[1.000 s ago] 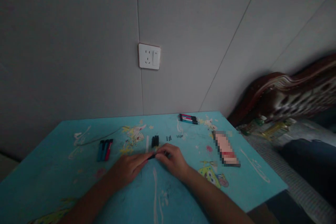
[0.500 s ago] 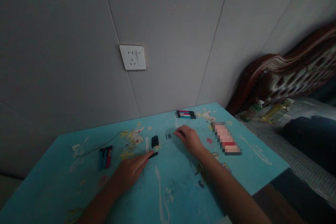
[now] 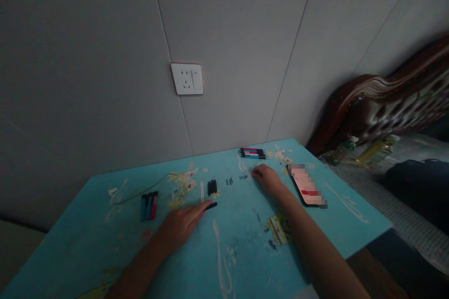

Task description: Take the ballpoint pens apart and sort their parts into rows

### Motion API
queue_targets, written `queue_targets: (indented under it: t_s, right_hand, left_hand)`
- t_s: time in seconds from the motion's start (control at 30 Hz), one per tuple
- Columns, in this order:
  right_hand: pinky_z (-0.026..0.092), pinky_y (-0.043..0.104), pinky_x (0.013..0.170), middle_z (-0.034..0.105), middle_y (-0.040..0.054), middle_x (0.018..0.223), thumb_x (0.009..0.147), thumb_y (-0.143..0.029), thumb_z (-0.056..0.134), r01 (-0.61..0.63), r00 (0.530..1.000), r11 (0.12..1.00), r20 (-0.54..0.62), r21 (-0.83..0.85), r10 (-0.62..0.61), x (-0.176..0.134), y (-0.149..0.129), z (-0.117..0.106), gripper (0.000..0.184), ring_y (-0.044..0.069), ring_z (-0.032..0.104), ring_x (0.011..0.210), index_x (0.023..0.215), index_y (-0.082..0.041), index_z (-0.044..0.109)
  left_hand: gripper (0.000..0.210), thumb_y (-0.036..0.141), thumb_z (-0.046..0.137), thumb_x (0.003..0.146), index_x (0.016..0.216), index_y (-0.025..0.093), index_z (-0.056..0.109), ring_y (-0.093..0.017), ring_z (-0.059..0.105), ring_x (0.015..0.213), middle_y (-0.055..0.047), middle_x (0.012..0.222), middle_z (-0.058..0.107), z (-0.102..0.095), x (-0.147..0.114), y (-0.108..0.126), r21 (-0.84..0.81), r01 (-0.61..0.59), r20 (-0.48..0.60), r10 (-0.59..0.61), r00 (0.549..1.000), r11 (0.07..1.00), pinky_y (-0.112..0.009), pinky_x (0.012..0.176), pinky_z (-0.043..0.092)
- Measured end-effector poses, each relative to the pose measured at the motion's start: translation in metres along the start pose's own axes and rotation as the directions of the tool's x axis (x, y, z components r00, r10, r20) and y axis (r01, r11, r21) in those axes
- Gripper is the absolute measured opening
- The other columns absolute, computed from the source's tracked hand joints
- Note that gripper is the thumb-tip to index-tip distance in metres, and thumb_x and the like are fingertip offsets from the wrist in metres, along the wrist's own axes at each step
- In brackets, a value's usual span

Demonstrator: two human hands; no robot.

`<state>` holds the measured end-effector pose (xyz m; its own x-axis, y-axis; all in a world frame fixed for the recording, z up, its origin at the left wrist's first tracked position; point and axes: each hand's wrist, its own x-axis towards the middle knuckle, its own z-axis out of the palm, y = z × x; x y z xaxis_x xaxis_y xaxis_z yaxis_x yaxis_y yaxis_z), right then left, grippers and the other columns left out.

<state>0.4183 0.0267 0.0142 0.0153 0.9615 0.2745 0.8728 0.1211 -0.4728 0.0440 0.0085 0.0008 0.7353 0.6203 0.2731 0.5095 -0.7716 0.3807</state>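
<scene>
My left hand (image 3: 184, 220) rests low over the table with its fingers closed on a dark pen (image 3: 211, 206), whose thin tip points right. Just beyond those fingers lie thin white sticks like refills (image 3: 202, 191) and several short black tubes (image 3: 212, 187). My right hand (image 3: 268, 181) is curled, thumb and fingers together; whatever is between them is too small and dark to make out. To its left are tiny silvery pieces (image 3: 243, 177), perhaps springs, and small dark pieces (image 3: 229, 181). Blue and red pen barrels (image 3: 149, 206) with black ends lie at the left.
A row of pens (image 3: 252, 153) lies at the table's back edge. To the right sits a phone (image 3: 305, 187) with a blurred screen. The light blue patterned table (image 3: 168, 271) meets a grey wall with a socket (image 3: 187, 79). Bottles (image 3: 345, 149) stand on the bed beyond.
My right hand has drawn right, away from the small dark pieces, and the tiny silvery pieces now show. The pen in my left hand now shows a thin tip. The view has shifted slightly.
</scene>
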Motion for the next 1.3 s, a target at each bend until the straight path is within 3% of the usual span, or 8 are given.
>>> queue_targets:
  t_s: [0.27,0.57,0.73,0.87,0.97,1.07,1.13,1.3]
  right_hand:
    - [0.048,0.029,0.081,0.072,0.007,0.098,0.085,-0.018,0.065,-0.006,0.999,0.996,0.036,0.091,0.002,-0.001,-0.003,-0.001,0.029,0.019,0.066,0.086,0.114,-0.019,0.067]
    - [0.048,0.031,0.085,0.073,0.0068,0.101,0.085,-0.016,0.063,0.019,0.998,0.984,0.057,0.175,-0.03,0.001,-0.011,0.009,0.031,0.019,0.066,0.091,0.116,-0.019,0.066]
    - [0.048,0.03,0.085,0.072,0.0048,0.104,0.083,-0.017,0.066,0.037,0.995,0.978,0.081,0.207,-0.055,0.001,-0.008,0.002,0.038,0.018,0.066,0.091,0.121,-0.022,0.064]
    - [0.046,0.034,0.089,0.071,0.007,0.107,0.086,-0.021,0.064,0.052,0.999,0.983,-0.023,0.177,-0.049,-0.002,-0.023,-0.008,0.033,0.021,0.064,0.096,0.119,-0.021,0.065]
    - [0.045,0.036,0.09,0.071,0.0084,0.102,0.093,-0.026,0.055,0.161,0.981,0.975,-0.13,0.156,-0.142,-0.014,-0.06,-0.003,0.023,0.021,0.062,0.094,0.11,-0.019,0.068]
    - [0.044,0.034,0.09,0.071,0.0064,0.097,0.097,-0.033,0.051,0.349,0.932,0.916,0.022,0.199,-0.361,-0.033,-0.104,0.013,0.023,0.02,0.062,0.095,0.107,-0.021,0.069]
    - [0.044,0.032,0.086,0.071,0.0051,0.087,0.099,-0.034,0.047,0.398,0.896,0.897,0.128,0.195,-0.425,-0.044,-0.126,0.025,0.028,0.018,0.063,0.086,0.093,-0.02,0.07]
    - [0.045,0.023,0.067,0.069,-0.0002,0.074,0.104,-0.034,0.035,0.284,0.872,0.899,0.301,0.332,-0.386,-0.055,-0.137,0.042,0.041,0.013,0.062,0.067,0.086,-0.02,0.069]
  left_hand:
    - [0.046,0.025,0.041,0.101,0.146,0.035,0.038,-0.016,0.065,0.113,0.001,0.133,0.062,-0.001,0.001,0.002,-0.015,-0.001,0.01,0.001,1.0,1.0,-0.034,0.099,0.053]
    - [0.046,0.027,0.04,0.102,0.147,0.036,0.037,-0.016,0.064,0.115,0.001,0.135,0.06,0.0,0.001,0.003,-0.002,0.029,0.034,-0.028,0.999,1.0,-0.036,0.1,0.052]
    - [0.046,0.026,0.041,0.101,0.146,0.036,0.037,-0.016,0.064,0.114,0.002,0.134,0.061,0.001,0.0,0.001,0.011,0.033,0.021,-0.033,0.999,0.999,-0.035,0.1,0.052]
    - [0.046,0.026,0.043,0.1,0.145,0.035,0.04,-0.016,0.066,0.111,0.002,0.132,0.063,0.001,0.0,0.002,0.013,0.0,0.007,0.0,1.0,1.0,-0.032,0.098,0.053]
    - [0.044,0.025,0.044,0.1,0.143,0.033,0.044,-0.015,0.07,0.1,0.0,0.124,0.068,0.001,0.001,0.003,0.058,-0.048,-0.008,0.048,0.999,0.997,-0.03,0.093,0.056]
    - [0.039,0.025,0.044,0.1,0.138,0.03,0.052,-0.015,0.072,0.085,-0.003,0.108,0.073,0.001,0.0,0.002,0.154,-0.103,-0.082,0.116,0.99,0.983,-0.028,0.083,0.058]
    - [0.034,0.024,0.045,0.1,0.131,0.026,0.058,-0.015,0.07,0.078,-0.004,0.096,0.073,0.0,-0.003,-0.002,0.236,-0.117,-0.107,0.145,0.984,0.965,-0.027,0.076,0.058]
    - [0.03,0.022,0.048,0.099,0.126,0.024,0.061,-0.016,0.067,0.081,-0.004,0.093,0.069,-0.008,-0.013,-0.012,0.384,-0.163,-0.027,0.187,0.982,0.909,-0.029,0.075,0.055]
